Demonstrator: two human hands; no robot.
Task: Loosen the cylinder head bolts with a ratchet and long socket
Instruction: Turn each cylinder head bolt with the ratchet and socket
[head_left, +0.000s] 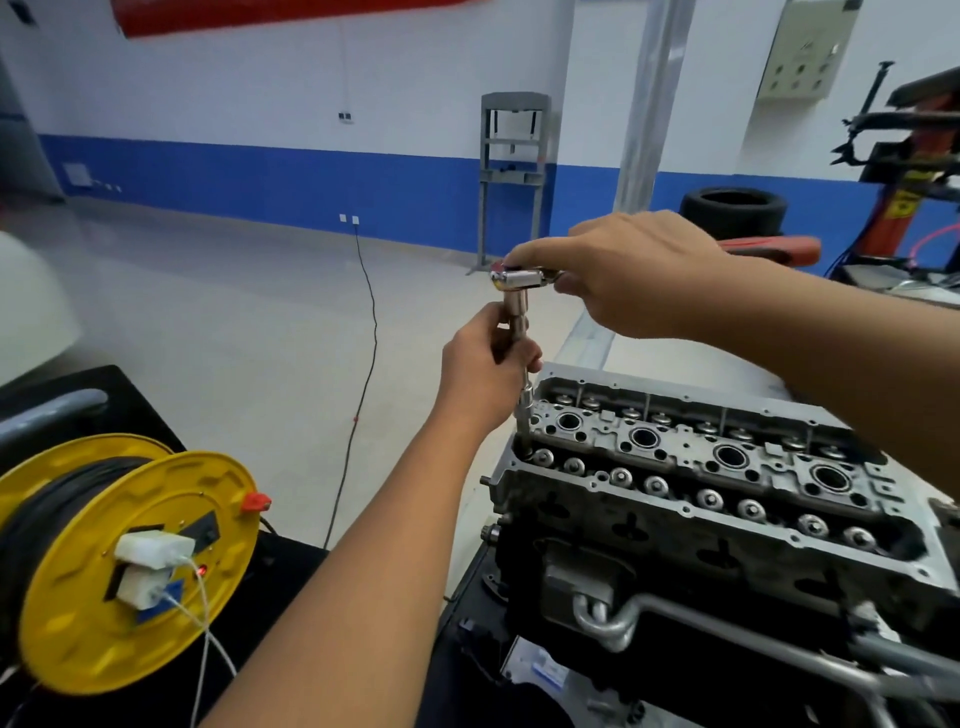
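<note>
One bolt at the near-left corner of the head (675, 467) is engaged: the socket (523, 415) is steadied by the left hand (483, 364), the ratchet (519, 279) gripped by the right hand (618, 275). Other bolts are judged untouched.

We observe the left grip (485, 358) curled around the long socket (521, 374), which stands upright with its lower end seated at the near-left corner of the cylinder head (675, 467). The right grip (623, 275) closes over the ratchet (519, 279) at the socket's top, the chrome head protruding to the left. We note valve springs in rows along the head and four central bores. A yellow cable reel (130, 561) stands left of the engine, a white plug (150, 551) in its face. A tire (735, 210) lies by the blue-banded wall.
</note>
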